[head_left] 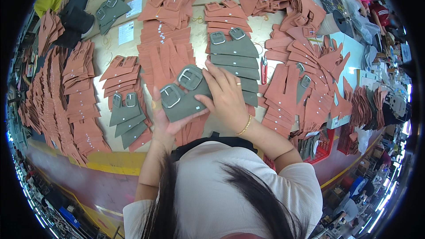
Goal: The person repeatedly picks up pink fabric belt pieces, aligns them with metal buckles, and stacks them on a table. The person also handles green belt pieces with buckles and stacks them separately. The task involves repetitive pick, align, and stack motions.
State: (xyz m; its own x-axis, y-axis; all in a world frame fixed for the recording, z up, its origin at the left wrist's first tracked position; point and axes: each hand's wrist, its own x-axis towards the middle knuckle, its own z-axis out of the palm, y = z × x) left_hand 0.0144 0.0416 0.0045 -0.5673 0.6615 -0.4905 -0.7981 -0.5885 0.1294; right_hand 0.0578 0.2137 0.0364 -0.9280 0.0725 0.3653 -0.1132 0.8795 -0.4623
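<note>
Workshop counter [199, 26] is covered with stacked terracotta straps [164, 57]. Near its front edge, a pair of grey-green buckled straps [183, 102] is supported from below by the left hand [164, 121]; the right hand [226, 95] grip is closed on it.

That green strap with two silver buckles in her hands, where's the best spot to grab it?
Probably the plain flat tail of the green strap piece, below the buckles, coming from the near edge. The left hand already cups it from underneath there, and the right hand presses on top. The metal buckles are bumpy and would likely slip.
</note>
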